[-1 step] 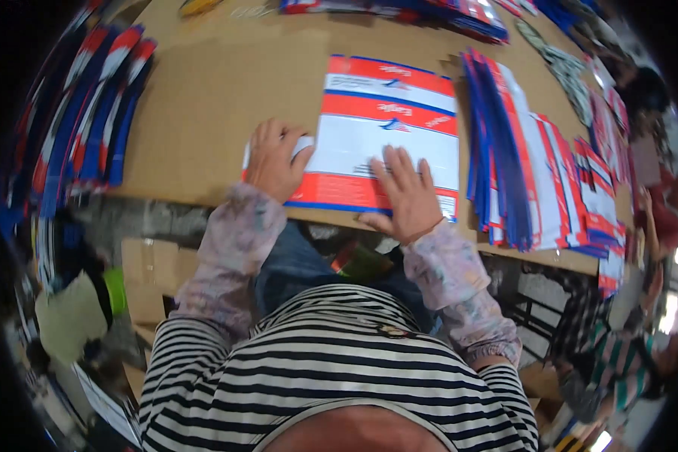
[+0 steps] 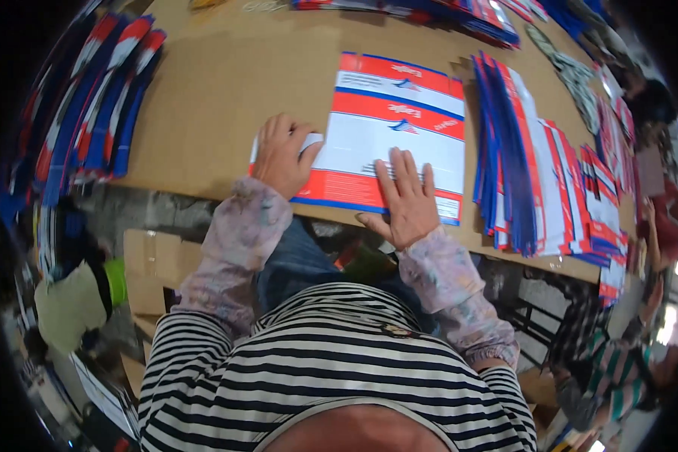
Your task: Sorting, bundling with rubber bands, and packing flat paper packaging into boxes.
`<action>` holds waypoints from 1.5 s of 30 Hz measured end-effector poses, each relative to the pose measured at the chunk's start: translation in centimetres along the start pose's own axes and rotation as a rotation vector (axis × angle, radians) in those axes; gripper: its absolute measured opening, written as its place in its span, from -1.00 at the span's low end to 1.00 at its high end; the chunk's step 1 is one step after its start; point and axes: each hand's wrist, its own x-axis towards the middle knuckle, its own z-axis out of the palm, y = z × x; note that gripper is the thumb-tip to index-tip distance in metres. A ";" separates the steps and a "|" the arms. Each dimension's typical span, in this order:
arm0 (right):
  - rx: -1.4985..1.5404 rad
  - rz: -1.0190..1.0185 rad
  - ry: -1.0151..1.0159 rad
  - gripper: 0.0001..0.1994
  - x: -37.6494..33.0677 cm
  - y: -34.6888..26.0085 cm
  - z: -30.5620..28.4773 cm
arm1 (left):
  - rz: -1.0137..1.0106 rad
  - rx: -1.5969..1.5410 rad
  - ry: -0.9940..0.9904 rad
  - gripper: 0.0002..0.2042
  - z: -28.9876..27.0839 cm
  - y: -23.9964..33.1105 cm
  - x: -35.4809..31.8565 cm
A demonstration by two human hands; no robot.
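Far left: fanned stack of blue-red flat cartons [image 2: 90, 98] on cardboard tabletop [image 2: 226, 83], well apart from hands. Left hand [image 2: 281, 154] curled over left edge of red-white-blue flat sheet [image 2: 399, 120], pinching its white flap. Right hand [image 2: 407, 200] spread flat, pressing sheet's near edge. Sheet straight ahead, long axis running away from body; both hands touching. Right: overlapped row of same cartons [image 2: 535, 173], just beside sheet.

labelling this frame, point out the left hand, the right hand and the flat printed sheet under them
left hand [image 2: 279, 154], head view, back of the hand
right hand [image 2: 408, 202], head view, back of the hand
flat printed sheet [image 2: 395, 113], head view, upper red band
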 end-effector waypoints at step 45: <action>-0.135 0.251 0.572 -0.25 1.8 7.7 -16.4 | -0.183 -0.916 0.239 -0.63 -13.6 1.3 18.5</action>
